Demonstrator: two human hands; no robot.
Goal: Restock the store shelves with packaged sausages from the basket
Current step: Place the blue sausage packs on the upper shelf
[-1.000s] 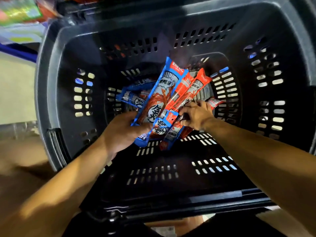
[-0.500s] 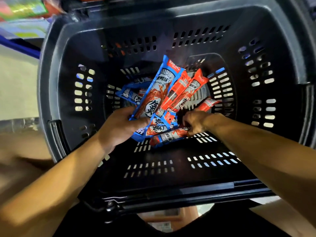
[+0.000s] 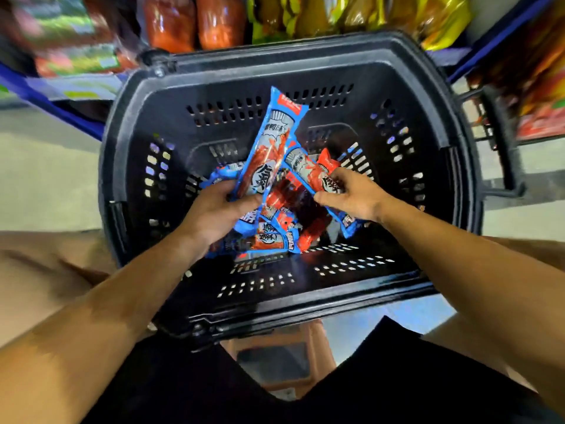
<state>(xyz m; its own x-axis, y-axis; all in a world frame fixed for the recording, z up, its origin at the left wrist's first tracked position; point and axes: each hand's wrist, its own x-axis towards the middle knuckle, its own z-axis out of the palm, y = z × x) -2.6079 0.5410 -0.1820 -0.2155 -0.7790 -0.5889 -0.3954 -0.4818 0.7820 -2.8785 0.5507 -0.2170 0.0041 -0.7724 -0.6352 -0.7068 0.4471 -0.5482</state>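
Both hands have lifted packs above the basket (image 3: 440, 96) floor, left hand (image 3: 218, 215) gripping several sausages (image 3: 269, 154), right hand (image 3: 351, 197) pinching another pack (image 3: 318, 175); none shelved yet.

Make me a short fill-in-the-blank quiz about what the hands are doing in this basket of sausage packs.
1. The left hand grips a long pack whose wrapper is mostly ____.
2. The right hand pinches packs over the ____.
3. The basket is coloured ____.
4. The number of hands gripping packs is ____.

Missing words: blue; basket; black; two
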